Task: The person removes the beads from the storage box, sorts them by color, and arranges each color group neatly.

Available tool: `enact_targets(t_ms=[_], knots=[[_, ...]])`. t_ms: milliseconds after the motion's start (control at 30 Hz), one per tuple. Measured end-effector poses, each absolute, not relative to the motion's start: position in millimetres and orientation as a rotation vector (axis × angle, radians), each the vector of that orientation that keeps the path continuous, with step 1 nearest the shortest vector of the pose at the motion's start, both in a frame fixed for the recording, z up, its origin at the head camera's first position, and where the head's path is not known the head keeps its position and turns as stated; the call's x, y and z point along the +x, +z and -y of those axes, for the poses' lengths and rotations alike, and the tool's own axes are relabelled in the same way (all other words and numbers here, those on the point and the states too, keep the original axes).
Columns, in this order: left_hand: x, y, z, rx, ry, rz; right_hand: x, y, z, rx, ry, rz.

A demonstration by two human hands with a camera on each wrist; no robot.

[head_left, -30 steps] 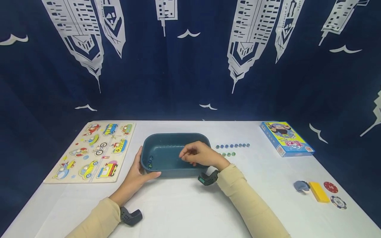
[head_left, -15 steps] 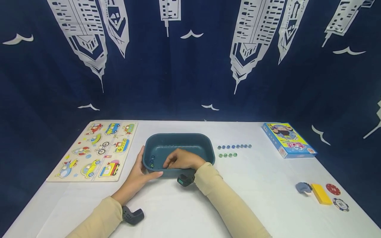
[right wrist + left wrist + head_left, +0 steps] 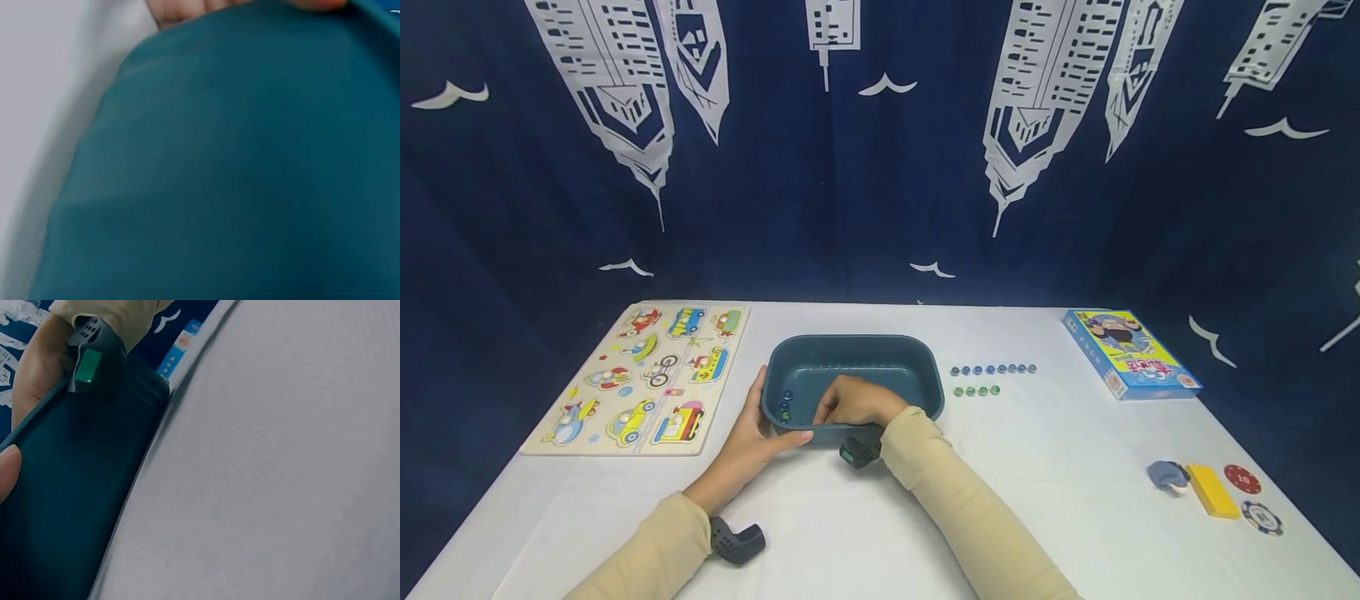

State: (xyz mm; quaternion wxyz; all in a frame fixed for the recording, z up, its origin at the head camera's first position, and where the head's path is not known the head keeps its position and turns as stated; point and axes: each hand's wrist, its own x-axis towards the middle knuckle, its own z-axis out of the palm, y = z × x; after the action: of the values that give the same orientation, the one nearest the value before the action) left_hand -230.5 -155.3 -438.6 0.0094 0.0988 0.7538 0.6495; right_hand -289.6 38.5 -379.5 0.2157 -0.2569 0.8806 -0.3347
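A dark teal plastic tray stands mid-table in the head view. My left hand grips its near left corner, thumb over the front rim and fingers along the left side; the thumb also shows in the left wrist view. Inside the tray, my right hand reaches down with bent fingers, just right of a few glass marbles at the left end. Its fingertips are hidden behind the front wall, and I cannot tell if they hold a marble. The right wrist view is filled by the tray's outer wall.
Right of the tray lie a row of blue marbles and a shorter row of green marbles. A wooden picture puzzle lies left. Farther right are a blue game box, a yellow block, a grey-blue object and poker chips.
My right hand has moved left and lower inside the tray, uncovering the whole green row. My left hand keeps its grip. The whole head view has shifted slightly.
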Motion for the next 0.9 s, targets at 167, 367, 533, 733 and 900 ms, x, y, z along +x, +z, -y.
enact_targets(t_ms=[167, 367, 533, 733, 900], knots=[[-230, -438, 156, 0.279, 1.993, -2.359, -288, -374, -50, -0.815, -1.007, -2.431], [-230, -441, 156, 0.290, 2.001, -2.363, -285, -364, -73, -0.803, -1.334, -2.257], [-230, -440, 155, 0.281, 1.998, -2.372, -286, -360, -101, -0.815, -1.501, -2.126], [-230, -438, 155, 0.275, 1.995, -2.382, -290, -359, -138, -0.823, -1.655, -2.197], [-230, -439, 155, 0.260, 1.984, -2.391, -294, -358, -172, -0.752, -1.740, -2.269]])
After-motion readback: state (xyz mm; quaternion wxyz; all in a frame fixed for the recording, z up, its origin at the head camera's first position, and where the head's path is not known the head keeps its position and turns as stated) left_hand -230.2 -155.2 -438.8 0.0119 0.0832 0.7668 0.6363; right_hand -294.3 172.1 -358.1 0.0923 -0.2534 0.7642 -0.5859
